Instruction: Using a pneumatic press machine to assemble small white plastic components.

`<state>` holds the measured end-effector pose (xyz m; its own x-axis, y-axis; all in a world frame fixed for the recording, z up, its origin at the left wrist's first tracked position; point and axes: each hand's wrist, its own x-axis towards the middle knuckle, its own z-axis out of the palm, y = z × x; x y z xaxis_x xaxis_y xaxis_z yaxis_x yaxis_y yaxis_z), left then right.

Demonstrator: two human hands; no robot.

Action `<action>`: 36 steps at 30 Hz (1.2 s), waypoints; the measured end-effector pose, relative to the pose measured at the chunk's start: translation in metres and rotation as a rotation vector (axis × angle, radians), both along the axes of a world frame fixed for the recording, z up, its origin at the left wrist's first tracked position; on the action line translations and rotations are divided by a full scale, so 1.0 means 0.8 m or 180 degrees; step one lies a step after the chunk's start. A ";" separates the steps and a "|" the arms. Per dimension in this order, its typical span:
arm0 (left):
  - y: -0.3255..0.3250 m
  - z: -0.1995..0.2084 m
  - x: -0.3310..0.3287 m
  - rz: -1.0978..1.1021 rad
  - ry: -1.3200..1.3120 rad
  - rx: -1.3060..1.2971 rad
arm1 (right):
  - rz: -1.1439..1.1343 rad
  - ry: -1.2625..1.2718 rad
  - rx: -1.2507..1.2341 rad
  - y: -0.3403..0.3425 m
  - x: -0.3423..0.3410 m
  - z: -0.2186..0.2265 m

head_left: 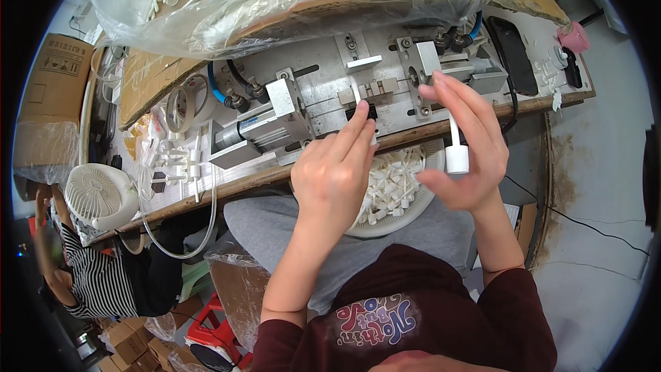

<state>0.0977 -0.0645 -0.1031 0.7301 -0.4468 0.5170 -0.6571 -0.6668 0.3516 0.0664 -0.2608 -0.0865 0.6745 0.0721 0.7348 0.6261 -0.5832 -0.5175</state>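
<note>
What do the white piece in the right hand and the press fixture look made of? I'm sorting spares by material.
White piece: likely moulded plastic, matte, uniformly white, with a thin stem. Press fixture: metal, probably aluminium or steel, bare grey with dull sheen, bolted blocks and screw heads.

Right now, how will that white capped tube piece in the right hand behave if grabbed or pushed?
The white pump piece looks like thin plastic, so probably light. Its narrow stem above a wider cap suggests it tips easily. The right hand pinches it with fingertips only, so likely little grip is needed.
</note>
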 end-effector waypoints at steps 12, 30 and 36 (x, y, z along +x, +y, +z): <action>0.005 0.012 0.009 -0.0089 0.0458 -0.0144 | 0.0104 0.0375 0.0124 -0.002 -0.016 -0.004; 0.054 0.121 0.237 0.0920 0.0089 0.0581 | -0.0321 0.0111 -0.1839 0.044 0.026 -0.021; 0.060 0.124 0.222 0.0491 0.0102 0.0477 | -0.0305 0.0152 -0.1816 0.041 0.027 -0.022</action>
